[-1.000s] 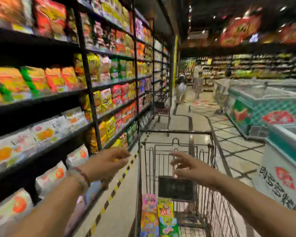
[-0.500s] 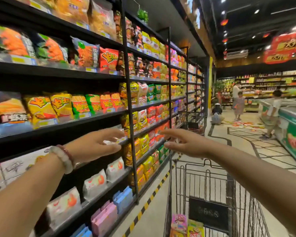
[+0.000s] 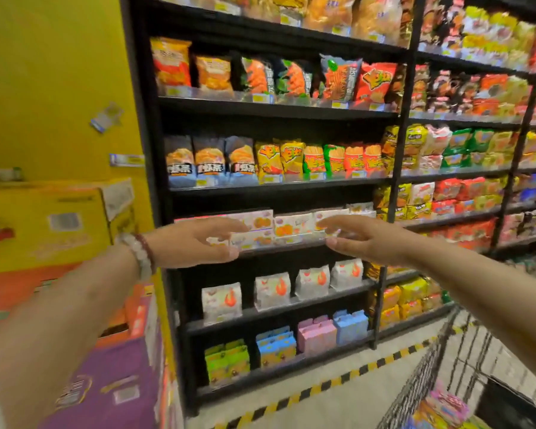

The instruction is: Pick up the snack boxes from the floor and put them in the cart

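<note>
A supermarket aisle filled the view, with a tall black metal rack [image 3: 279,106] of snacks facing the person and a yellow wall [image 3: 59,72] at its left end. Stacked cardboard cartons [image 3: 59,224] stood against that wall.

Both hands were raised in front of the middle shelf, empty. The left hand [image 3: 195,243] was spread flat with straight fingers, a bead bracelet [image 3: 140,252] on its wrist. The right hand [image 3: 362,239] was likewise loose and unclenched, holding nothing. Neither seemed to touch the pale flat packets [image 3: 279,227] behind them, though blur made this uncertain.

The cart [image 3: 421,376] stood at the lower right, a wire basket seen only in part, with colourful snack boxes [image 3: 446,404] already lying in it. No boxes showed on the strip of floor [image 3: 291,388] with its black and yellow tape, so whether any remained to be picked up could not be told.

The likely risk was reaching for shelf goods instead of the fallen boxes, since the hands hovered at shelf height while the task's things belonged low down. A careless sweep might also have knocked the upright foil bags [image 3: 291,289] off the ledge, being light and glossy. The boxes in the cart looked like stiff printed card, rectangular and easy to grip; the crisp bags above were puffy and slippery.
</note>
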Available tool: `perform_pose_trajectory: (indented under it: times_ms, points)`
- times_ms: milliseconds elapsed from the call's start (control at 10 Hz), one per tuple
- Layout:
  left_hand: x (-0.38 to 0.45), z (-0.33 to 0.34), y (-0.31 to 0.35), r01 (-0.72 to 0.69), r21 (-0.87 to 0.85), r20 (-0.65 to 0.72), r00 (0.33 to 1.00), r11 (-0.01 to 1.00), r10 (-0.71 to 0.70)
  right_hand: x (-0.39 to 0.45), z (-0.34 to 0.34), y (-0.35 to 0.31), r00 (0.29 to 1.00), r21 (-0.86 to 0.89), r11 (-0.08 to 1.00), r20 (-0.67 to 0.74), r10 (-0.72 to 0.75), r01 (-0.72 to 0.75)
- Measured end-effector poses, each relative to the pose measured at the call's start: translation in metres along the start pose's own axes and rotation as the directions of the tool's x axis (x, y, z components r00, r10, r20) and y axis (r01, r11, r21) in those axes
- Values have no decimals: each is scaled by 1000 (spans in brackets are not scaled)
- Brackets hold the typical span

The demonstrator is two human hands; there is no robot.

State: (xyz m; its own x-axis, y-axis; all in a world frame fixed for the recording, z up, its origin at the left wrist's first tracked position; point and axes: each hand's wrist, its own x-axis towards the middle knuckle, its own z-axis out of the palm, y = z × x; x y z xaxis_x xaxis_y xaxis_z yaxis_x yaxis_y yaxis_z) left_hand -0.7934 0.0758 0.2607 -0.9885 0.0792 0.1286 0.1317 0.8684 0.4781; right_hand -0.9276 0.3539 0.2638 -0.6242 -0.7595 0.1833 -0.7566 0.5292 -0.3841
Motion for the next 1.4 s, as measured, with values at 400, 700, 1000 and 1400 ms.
perform_pose_trajectory:
  times_ms: [400, 700, 1000, 1400]
  points:
    - [-310, -82, -45, 573, 219, -349, 802, 790, -485, 66, 105, -240, 816, 128, 825, 128, -564, 551]
    - [-621, -106, 7, 807, 132, -539, 546, 576, -641, 27, 235, -527, 438, 315, 467, 162, -884, 826]
    - [-794, -106, 46, 936, -49, -611, 248, 348, -752, -39, 314, -724, 89, 467, 157, 165, -982, 870]
    - [-962, -67, -23, 924, -363, -644, -160, 115, -748, -84, 463, -952, -319, 634, -135, 186, -929, 762]
